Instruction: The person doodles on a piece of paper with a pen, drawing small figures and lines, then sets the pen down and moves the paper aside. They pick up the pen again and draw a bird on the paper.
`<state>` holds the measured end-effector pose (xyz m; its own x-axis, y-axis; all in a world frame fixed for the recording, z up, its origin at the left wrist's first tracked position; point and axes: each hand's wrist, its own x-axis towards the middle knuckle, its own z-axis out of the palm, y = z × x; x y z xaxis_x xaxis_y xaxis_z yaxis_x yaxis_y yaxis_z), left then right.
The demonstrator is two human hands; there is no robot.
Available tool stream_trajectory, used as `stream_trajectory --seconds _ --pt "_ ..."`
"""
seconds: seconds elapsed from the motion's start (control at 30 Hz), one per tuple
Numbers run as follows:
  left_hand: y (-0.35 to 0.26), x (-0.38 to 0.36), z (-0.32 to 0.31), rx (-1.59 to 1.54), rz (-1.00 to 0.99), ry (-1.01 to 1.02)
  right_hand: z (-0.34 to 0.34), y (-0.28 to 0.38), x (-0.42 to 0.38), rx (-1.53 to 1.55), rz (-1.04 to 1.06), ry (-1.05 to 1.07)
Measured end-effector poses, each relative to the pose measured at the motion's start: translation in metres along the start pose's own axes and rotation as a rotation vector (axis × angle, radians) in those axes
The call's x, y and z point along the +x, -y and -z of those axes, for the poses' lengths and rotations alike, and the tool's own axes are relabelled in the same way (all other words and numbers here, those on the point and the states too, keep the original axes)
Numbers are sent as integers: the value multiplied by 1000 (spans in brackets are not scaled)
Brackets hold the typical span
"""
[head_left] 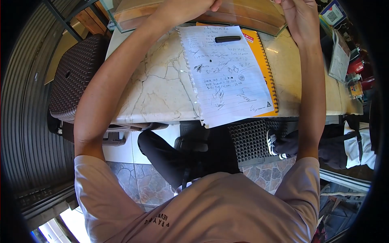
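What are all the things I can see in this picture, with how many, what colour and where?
Table: one, cream with dark veins, centre
Glass case: one, clear with brown showing through, far side of the table
Notebook: one, orange, on the table
Written sheet: one, white, partly over the notebook
Pen: one, black, on the sheet
Woven chair: one, dark brown, left
QR card: one, mostly white and blue, upper right
Ribbed wall: one, grey-brown, far left
Mat: one, black, floor
Striped shoe: at least one, black and white, by the mat
Shirt: one, pinkish grey, bottom
Left hand: one, bare, top edge
Right hand: one, bare, upper right
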<state>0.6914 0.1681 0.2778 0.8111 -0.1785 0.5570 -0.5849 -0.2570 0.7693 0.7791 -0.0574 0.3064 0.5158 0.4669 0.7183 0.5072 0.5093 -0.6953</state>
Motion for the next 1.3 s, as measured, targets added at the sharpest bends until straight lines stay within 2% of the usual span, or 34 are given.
stream_trajectory --seconds 0.13,0.2,0.33,0.4,0.43,0.63,0.73,0.8,0.83,0.9,0.93,1.0,1.03,1.1,1.13,1.2,1.3 --pt "-6 -2 -4 108 -48 -75 -8 4 0 26 33 -21" --pt "-3 -1 -2 82 -78 -78 -9 7 -1 75 78 99" --pt "12 5 10 71 -55 -68 -13 -9 1 117 82 137" --pt "17 6 13 -48 47 -42 -17 -41 7 1332 11 244" --pt "13 4 12 -47 47 -39 -18 -41 6 1332 14 242" --pt "15 0 9 -74 156 -25 -21 -42 2 1127 45 178" --pt "19 -2 7 -246 220 6 -17 -28 0 1072 -2 160" --pt "26 -1 11 -612 45 323 -4 -9 -1 45 145 175" --pt "21 -2 8 -612 47 328 -4 -7 -1 45 146 170" --pt "5 -6 0 -294 206 52 -5 -5 -1 29 115 115" --pt "3 -5 -1 -293 207 59 -5 -3 -1 27 118 108" --pt "2 -4 0 -25 21 4 -5 0 0 -6 97 40" --pt "2 -4 1 -25 21 9 -5 1 0 -8 99 36" --pt "2 -5 5 267 -110 -21 -6 3 0 -22 60 8" --pt "-3 -5 3 266 -110 -19 -5 4 0 -23 60 6" --pt "-18 -8 2 631 -104 -62 -2 4 1 -46 49 6" --pt "-29 -8 -1 718 -62 -132 2 2 1 -71 49 -57"
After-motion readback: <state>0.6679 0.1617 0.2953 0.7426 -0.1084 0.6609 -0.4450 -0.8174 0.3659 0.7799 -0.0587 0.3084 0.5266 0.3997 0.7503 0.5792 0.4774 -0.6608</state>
